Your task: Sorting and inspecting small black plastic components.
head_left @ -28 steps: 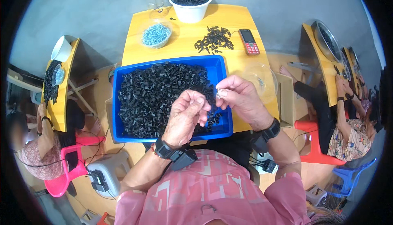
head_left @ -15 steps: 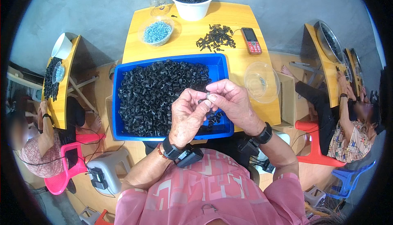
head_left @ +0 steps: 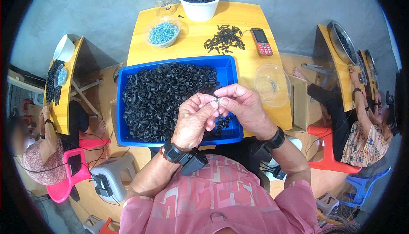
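I have the left hand (head_left: 194,119) and right hand (head_left: 243,108) pinching a small silvery coil (head_left: 217,99) (likely mid-piece, much remaining) above a blue plastic tray (head_left: 228,70) of black tubular pieces (head_left: 159,99).

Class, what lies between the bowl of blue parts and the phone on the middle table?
The head view shows a pile of black parts between the bowl and the phone.
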